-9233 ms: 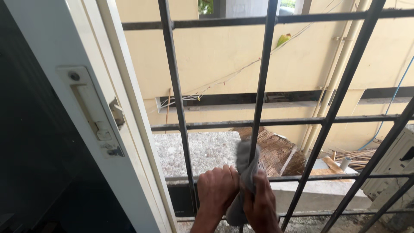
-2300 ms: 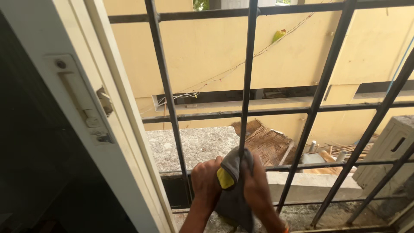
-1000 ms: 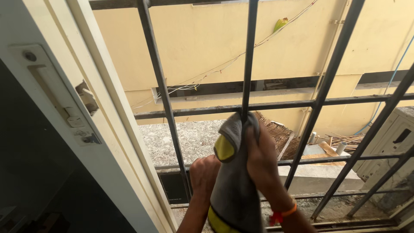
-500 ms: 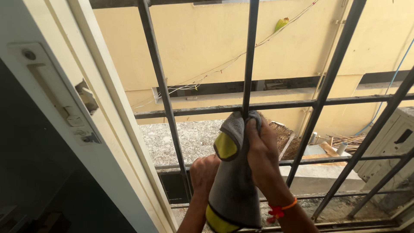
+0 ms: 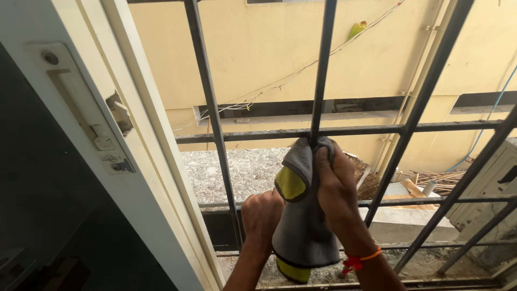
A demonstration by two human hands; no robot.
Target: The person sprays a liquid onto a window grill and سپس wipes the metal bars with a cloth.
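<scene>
Cloth [image 5: 304, 226], grey with yellow, wraps the vertical grille bar [image 5: 323, 70] just below the upper crossbar; right hand [image 5: 336, 188] clamps it closed there. Left hand [image 5: 262, 215] is fisted lower left.

the dark metal window grille [image 5: 215, 134] carried everything in front of me. my grey and yellow cloth [image 5: 302, 215] was wrapped round its middle upright bar [image 5: 322, 81], just under the upper crossbar [image 5: 366, 130], and hung down past the lower crossbar [image 5: 431, 202]. my right hand [image 5: 335, 186] pressed the cloth there, and my left hand [image 5: 262, 215] gripped the grille lower down.
</scene>
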